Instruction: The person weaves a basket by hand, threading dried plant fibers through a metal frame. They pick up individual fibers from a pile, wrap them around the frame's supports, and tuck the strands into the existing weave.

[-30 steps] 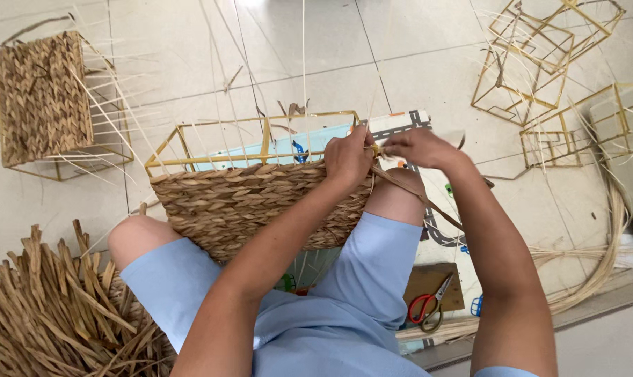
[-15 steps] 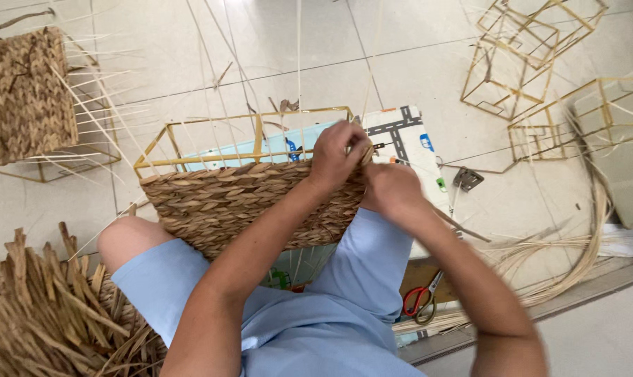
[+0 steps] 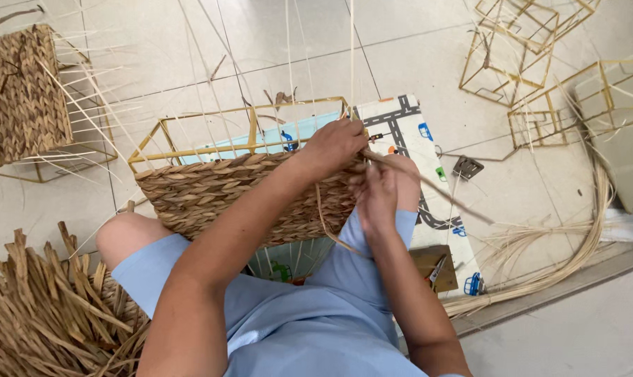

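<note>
Seated person, head view looking down at lap. Half-woven basket rests across the knees — a gold wire frame with braided brown weave covering its lower part, upper wires still bare.

Left hand at the basket's top right corner, fingers closed on the rim where the weave ends. Right hand just beside it, touching the same corner, fingers pinched on a long strand that runs out to the right over a play mat printed with roads.

Surroundings: pile of dried fibre at lower left; a finished woven basket at upper left, well apart; empty wire frames at upper right; loose bundle of pale reeds curving along the right — all on a tiled floor.
</note>
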